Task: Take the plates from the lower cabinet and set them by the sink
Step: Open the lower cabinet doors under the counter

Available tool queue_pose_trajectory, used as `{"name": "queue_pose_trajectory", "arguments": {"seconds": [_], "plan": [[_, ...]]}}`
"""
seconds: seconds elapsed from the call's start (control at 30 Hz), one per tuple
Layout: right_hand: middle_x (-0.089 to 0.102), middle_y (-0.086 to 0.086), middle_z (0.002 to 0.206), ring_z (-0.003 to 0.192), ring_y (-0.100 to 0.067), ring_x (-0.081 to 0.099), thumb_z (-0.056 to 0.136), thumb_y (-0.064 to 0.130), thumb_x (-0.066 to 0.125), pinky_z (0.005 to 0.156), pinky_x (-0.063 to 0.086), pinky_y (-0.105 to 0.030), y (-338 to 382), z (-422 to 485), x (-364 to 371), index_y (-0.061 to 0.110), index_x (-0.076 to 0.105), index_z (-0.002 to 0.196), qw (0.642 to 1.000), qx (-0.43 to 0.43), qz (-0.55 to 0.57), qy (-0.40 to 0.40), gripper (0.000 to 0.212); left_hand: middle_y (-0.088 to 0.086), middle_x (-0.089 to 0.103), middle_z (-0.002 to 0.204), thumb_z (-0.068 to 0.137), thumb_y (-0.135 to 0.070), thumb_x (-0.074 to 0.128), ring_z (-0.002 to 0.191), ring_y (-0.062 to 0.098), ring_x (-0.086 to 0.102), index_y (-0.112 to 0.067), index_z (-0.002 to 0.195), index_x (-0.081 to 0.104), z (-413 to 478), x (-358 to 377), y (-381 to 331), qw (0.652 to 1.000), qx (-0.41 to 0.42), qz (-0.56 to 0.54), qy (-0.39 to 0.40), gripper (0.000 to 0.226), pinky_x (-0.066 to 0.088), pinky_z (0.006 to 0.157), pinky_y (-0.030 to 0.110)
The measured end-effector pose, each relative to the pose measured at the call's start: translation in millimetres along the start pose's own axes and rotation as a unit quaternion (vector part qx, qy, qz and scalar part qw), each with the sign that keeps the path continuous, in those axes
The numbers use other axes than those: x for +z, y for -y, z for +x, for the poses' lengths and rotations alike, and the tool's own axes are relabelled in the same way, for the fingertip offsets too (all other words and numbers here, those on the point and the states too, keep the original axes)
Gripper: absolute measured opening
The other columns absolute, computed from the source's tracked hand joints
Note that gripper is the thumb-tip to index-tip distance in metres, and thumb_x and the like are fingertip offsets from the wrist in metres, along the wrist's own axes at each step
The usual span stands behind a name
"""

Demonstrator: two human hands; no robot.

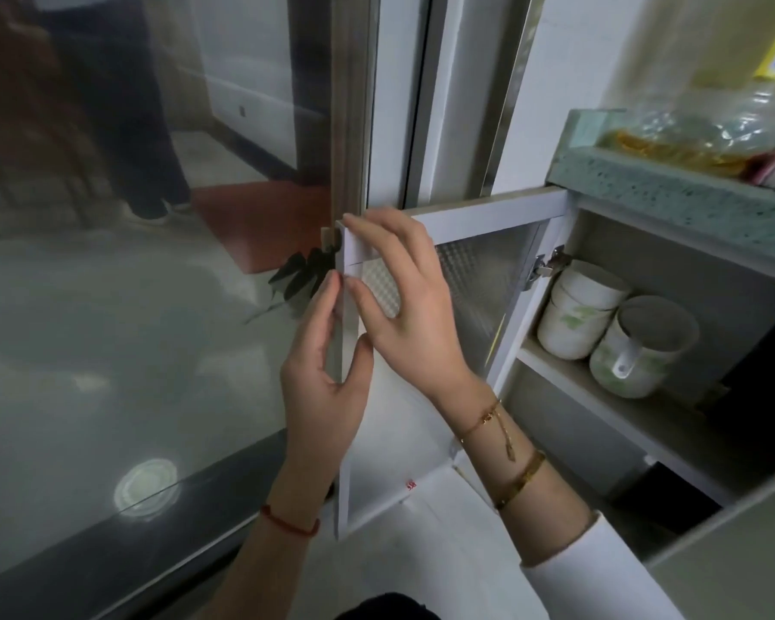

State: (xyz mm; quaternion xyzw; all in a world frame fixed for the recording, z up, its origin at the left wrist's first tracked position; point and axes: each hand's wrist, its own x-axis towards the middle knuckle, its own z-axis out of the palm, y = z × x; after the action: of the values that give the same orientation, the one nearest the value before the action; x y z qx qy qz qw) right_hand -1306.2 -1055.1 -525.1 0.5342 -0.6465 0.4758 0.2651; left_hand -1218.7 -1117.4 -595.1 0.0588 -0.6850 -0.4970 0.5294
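The lower cabinet's door [475, 279], white-framed with a patterned glass pane, stands swung wide open. My left hand [321, 373] pinches its free vertical edge from the outer side. My right hand [403, 302] lies spread on the inner face near the top corner, fingers over the frame. Inside the cabinet, a stack of white bowls [578, 315] and a white patterned jar with a lid [640, 346] stand on the upper shelf [600, 396]. No plates show in view.
A speckled green countertop [672, 194] runs above the cabinet, with plastic bags of food [699, 132] on it. A large glass sliding door [130, 284] with a metal frame fills the left side. The cabinet's lower compartment is dark.
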Motion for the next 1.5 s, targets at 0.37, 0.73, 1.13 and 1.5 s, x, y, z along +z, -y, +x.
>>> {"name": "queue_pose_trajectory", "arguments": {"seconds": [0.37, 0.73, 1.13, 1.5], "plan": [[0.058, 0.002, 0.118, 0.115, -0.014, 0.049, 0.092, 0.013, 0.062, 0.101, 0.034, -0.020, -24, -70, -115, 0.017, 0.061, 0.124, 0.972, 0.119, -0.175, -0.100, 0.032, 0.001, 0.068, 0.113, 0.092, 0.002, 0.060, 0.100, 0.027, 0.066, -0.010, 0.116, 0.065, -41, 87, -21, 0.995, 0.040, -0.063, 0.063, 0.027, 0.054, 0.085, 0.038], [0.061, -0.002, 0.118, 0.112, -0.024, 0.054, 0.090, 0.009, 0.063, 0.101, 0.035, -0.021, -22, -152, -264, 0.012, 0.064, 0.121, 0.871, 0.230, -0.394, -0.184, 0.031, -0.003, 0.061, 0.134, 0.096, -0.012, 0.061, 0.125, 0.011, 0.057, -0.017, 0.139, 0.051, -78, 248, -65, 0.879, -0.096, -0.187, 0.428, 0.044, 0.044, 0.110, 0.039], [0.055, -0.004, 0.125, 0.115, -0.020, 0.046, 0.090, 0.014, 0.059, 0.103, 0.042, -0.036, -22, -152, -344, 0.015, 0.057, 0.132, 0.806, 0.255, -0.482, -0.230, 0.043, -0.004, 0.044, 0.146, 0.099, -0.031, 0.055, 0.129, 0.002, 0.037, -0.011, 0.154, 0.026, -92, 365, -120, 0.836, -0.080, -0.164, 0.517, 0.065, 0.028, 0.098, 0.016], [0.055, -0.005, 0.121, 0.111, -0.019, 0.050, 0.093, 0.023, 0.061, 0.098, 0.045, -0.032, -5, -153, -337, 0.016, 0.060, 0.131, 0.823, 0.258, -0.458, -0.215, 0.038, -0.025, 0.058, 0.109, 0.101, -0.014, 0.053, 0.095, -0.018, 0.058, -0.016, 0.130, 0.051, -97, 321, -115, 0.850, -0.035, -0.210, 0.481, 0.029, 0.042, 0.084, 0.001]]}}
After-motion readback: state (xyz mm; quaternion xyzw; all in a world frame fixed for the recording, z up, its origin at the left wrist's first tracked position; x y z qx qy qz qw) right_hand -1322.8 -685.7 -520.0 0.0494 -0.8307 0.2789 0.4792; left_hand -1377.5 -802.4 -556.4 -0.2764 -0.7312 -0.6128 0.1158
